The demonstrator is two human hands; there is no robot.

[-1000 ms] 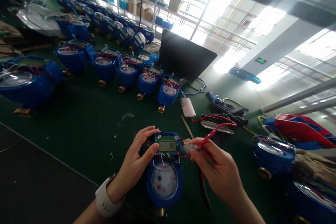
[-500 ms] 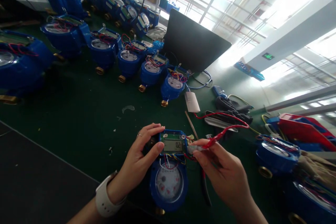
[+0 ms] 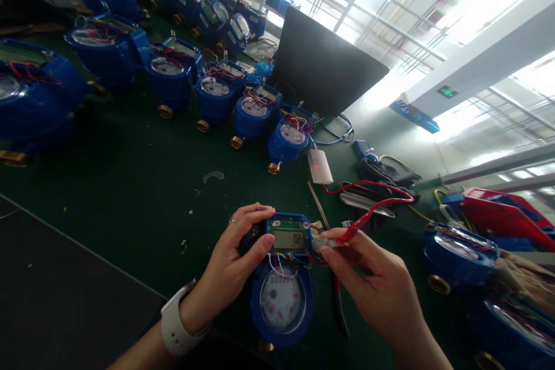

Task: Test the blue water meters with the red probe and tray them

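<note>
A blue water meter (image 3: 281,306) lies face up at the table's near edge, its dial below and a small lit display (image 3: 288,239) above, with thin coloured wires between. My left hand (image 3: 243,248) grips the left side of the display housing, thumb on its front edge and fingers along the far side. Between thumb and fingers of my right hand (image 3: 368,277) is a small pale connector (image 3: 323,243) on a red cable (image 3: 362,221). It is pressed against the housing's right side; its contact end is hidden.
Several similar blue meters (image 3: 254,115) stand in a row beyond, with more at the right (image 3: 462,254). A white box (image 3: 319,166) shows a red light. A laptop (image 3: 325,63) stands behind. A wooden stick (image 3: 318,204) and dark-handled pliers (image 3: 339,312) lie near my right hand.
A red light now shows on the white box, where none was visible before. Both hands keep their hold on the meter and connector; the whole view has shifted slightly.
</note>
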